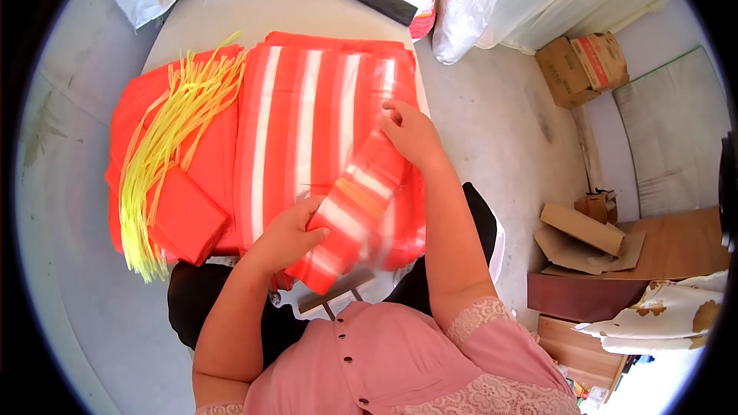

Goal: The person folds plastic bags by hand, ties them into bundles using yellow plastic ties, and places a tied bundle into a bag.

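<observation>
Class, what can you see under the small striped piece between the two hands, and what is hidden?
A larger striped stack lies under the small striped piece and shows beyond its edges. The patch directly beneath is covered; the left hand hides a little more.

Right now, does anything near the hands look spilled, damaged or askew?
Nothing spilled or damaged; the yellow strips look untidy, splayed loosely over the red stack and trailing past its near edge, left of the striped pile.
</observation>
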Motion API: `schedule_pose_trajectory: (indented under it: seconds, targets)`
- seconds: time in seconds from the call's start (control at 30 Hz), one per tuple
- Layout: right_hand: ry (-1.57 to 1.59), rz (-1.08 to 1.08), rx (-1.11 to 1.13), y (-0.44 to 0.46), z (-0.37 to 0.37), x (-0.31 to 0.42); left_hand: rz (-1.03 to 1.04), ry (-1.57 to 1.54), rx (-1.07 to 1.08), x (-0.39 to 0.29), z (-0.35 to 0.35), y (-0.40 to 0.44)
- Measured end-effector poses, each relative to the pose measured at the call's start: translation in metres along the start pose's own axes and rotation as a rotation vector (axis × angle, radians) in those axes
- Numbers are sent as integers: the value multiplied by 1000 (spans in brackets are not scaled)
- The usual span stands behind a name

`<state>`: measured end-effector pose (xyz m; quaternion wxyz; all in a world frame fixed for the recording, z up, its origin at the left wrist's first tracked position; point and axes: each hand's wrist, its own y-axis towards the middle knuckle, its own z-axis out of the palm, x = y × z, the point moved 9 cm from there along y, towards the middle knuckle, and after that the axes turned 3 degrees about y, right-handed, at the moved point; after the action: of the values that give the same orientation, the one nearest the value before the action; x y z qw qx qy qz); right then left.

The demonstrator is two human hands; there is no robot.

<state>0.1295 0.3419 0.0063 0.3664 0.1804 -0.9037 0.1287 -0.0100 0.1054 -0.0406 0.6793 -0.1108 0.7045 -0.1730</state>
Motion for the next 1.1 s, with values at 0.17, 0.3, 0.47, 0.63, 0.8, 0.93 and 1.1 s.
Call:
schedule_pose_trajectory:
  seconds: [0.17, 0.3, 0.47, 0.63, 0.8, 0.93, 1.1]
  targets:
    - [201, 6, 111, 9, 10, -11, -18, -35, 11, 9, 0, 2]
    - [551, -13, 48, 13, 6, -25, -66, -35, 9, 9, -1, 1]
    - [475, -66, -92, 14, 11, -36, -60, 8, -13, 8, -1, 3]
    - [-102, -538, -446, -27, -14, 20, -65, -65, -37, 11, -4, 2]
    - [-72, -690, 7, -97, 33, 34, -54, -120, -33, 12, -3, 3]
    - [-110, -814, 95, -120, 56, 41, -114, -52, -38, 11, -5, 0]
    - [-347, -768, 196, -83, 53, 13, -91, -108, -45, 15, -4, 2]
